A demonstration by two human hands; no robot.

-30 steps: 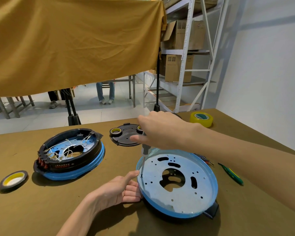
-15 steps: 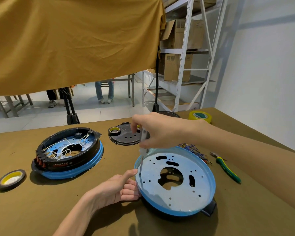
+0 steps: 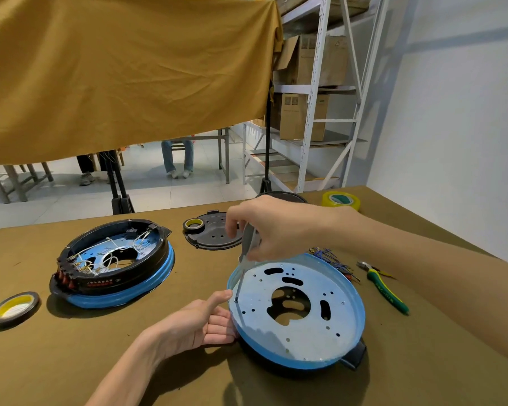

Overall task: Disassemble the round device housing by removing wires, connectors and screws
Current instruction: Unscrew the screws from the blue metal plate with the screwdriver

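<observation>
- Housing (image 3: pixel 299 332) is steadied at its left rim by the left hand (image 3: pixel 194 326), fingers curled against it.
- Screwdriver (image 3: pixel 244 259) is pinched by the right hand (image 3: pixel 276 230), tip on the plate.

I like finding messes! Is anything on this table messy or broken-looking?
Nothing looks broken. The messiest spot is the loose pile of cut wires lying beside the blue round housing, near the green pliers. That fits taking things apart.
</observation>
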